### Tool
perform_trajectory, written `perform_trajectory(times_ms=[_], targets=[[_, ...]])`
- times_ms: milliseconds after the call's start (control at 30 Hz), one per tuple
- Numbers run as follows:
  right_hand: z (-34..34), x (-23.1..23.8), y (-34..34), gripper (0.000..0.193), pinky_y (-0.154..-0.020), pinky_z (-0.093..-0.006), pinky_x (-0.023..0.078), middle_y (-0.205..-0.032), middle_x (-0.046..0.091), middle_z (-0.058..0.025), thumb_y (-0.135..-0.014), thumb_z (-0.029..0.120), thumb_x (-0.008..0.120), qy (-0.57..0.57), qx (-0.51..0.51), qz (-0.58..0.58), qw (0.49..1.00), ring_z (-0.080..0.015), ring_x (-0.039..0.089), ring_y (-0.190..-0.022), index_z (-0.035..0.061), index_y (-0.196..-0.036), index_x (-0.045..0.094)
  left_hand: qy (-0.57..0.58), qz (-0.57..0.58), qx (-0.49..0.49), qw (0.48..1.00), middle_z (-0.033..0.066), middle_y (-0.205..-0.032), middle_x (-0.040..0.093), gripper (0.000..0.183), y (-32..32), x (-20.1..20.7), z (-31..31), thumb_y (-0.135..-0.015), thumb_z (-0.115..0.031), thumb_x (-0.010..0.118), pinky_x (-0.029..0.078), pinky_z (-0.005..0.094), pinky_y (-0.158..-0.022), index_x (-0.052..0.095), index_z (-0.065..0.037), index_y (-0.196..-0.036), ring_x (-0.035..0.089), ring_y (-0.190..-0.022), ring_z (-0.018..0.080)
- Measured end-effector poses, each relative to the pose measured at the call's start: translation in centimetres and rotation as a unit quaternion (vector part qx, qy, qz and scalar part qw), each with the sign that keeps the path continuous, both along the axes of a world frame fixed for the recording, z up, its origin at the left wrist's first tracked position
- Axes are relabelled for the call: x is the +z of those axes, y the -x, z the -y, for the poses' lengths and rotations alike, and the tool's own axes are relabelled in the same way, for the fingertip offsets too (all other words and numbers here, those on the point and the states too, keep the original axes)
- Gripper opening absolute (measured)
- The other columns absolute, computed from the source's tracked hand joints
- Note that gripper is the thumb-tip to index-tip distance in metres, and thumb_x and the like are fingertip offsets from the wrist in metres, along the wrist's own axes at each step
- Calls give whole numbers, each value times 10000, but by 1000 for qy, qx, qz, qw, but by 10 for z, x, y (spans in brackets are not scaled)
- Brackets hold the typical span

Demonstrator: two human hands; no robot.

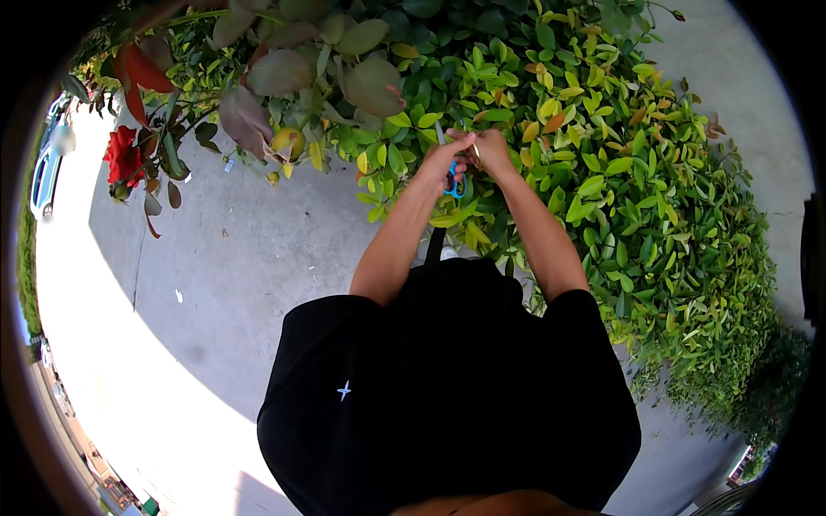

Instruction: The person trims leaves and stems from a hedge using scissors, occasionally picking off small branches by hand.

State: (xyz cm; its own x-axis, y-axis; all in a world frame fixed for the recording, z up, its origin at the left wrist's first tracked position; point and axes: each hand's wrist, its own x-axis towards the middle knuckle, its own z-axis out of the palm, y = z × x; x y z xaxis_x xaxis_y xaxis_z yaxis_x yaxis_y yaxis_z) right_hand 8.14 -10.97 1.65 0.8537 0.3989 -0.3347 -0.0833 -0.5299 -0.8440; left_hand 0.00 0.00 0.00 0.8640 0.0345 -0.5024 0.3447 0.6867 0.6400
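Against leafy hedge (pixel 619 172), gripping blue-handled scissors (pixel 460 184) in left hand (pixel 447 156); cannot tell grip of right hand (pixel 493 152). Angle blades (pixel 440 133) away from both hands.

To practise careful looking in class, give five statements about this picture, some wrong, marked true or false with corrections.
1. The left hand holds blue-handled metal scissors. True.
2. The red, many-petalled rose is at the picture's right edge. False: it is toward the left.
3. The black, short-sleeved shirt bears a white star-shaped mark. True.
4. The right hand is far from the left. False: they are close together.
5. A dense bush of green and yellowish leaves spreads over the picture's right side. True.
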Motion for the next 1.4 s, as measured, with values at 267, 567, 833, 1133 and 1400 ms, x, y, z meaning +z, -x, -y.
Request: perform_trajectory(times_ms=[267, 567, 833, 1133, 1400], targets=[[15, -21, -3, 567, -486, -317, 436, -522, 581, -64, -750, 515, 757, -17, -21, 37, 999, -156, 556, -474, 1, -560, 611, -78, 20, -23, 996, -37, -685, 476, 343, 9, 17, 13, -839, -367, 735, 305, 201, -401, 559, -81, -904, 427, -511, 54], [42, 10, 38, 526, -466, -230, 376, -611, 564, -3, -855, 536, 667, -255, -92, -142, 952, -111, 503, -494, 15, -800, 631, -200, 76, -103, 971, -31, -659, 550, 415, 19, 36, 32, -855, -385, 712, 328, 230, -407, 631, -5, -1001, 431, -479, 52], [117, 106, 71, 545, -626, -369, 451, -735, 567, -121, -716, 484, 794, 201, 35, 226, 952, -267, 567, -661, -16, -765, 582, -216, 103, -118, 964, 165, -1125, 662, 547, 18, 36, 37, -961, -417, 540, 364, 220, -428, 558, 86, -1176, 439, -519, 67], [153, 94, -5, 630, -783, -402, 531, -921, 688, -153, -697, 627, 738, 497, 88, 208, 838, -311, 660, -944, 23, -872, 694, -199, 120, -95, 968, 152, -1058, 676, 457, 18, 28, 47, -957, -348, 564, 364, 212, -428, 556, 54, -1176, 429, -519, 56], [122, 32, -41, 658, -649, -418, 537, -747, 673, -152, -681, 665, 728, 417, 16, 253, 873, -318, 674, -692, 10, -730, 681, -199, 119, -109, 967, 109, -994, 680, 454, 24, 25, 48, -942, -368, 589, 353, 203, -418, 573, 36, -1148, 413, -495, 38]])
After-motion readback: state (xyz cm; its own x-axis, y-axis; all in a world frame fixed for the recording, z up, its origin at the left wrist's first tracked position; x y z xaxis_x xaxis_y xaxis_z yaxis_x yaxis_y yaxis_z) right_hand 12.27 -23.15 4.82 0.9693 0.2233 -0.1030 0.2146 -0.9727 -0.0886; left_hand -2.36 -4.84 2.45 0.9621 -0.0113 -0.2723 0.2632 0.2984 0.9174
